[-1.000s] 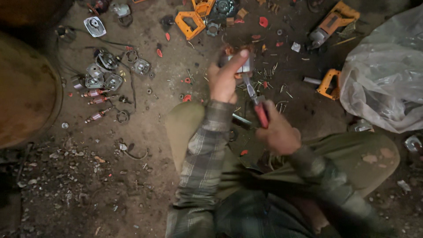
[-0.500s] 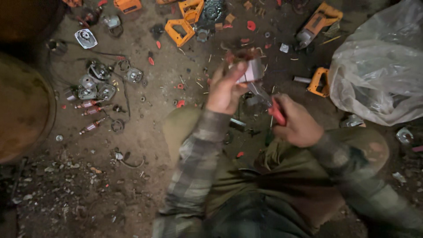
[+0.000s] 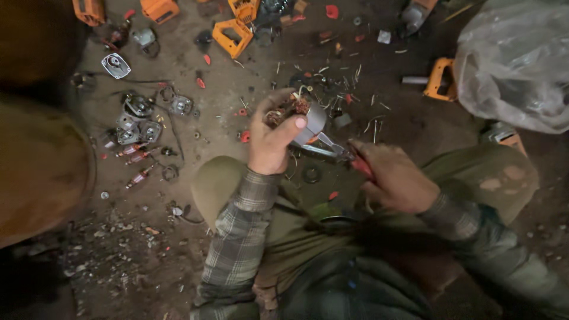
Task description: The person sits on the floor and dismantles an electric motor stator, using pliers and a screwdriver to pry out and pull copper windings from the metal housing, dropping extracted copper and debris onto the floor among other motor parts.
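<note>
At nine o'clock a cluster of grey metal parts (image 3: 137, 118) lay on the dirt floor (image 3: 118, 249), and an orange plastic frame (image 3: 232, 37) sat near eleven o'clock. Just left of centre the left hand (image 3: 271, 139) was closed around a small motor core (image 3: 302, 118), thumb pressed on its grey casing, copper windings showing at the top. Touching the core's lower side, the metal nose of red-handled pliers (image 3: 338, 153) pointed toward ten o'clock, gripped in the closed right hand (image 3: 394, 178). At two o'clock lay a clear plastic bag (image 3: 515, 59).
</note>
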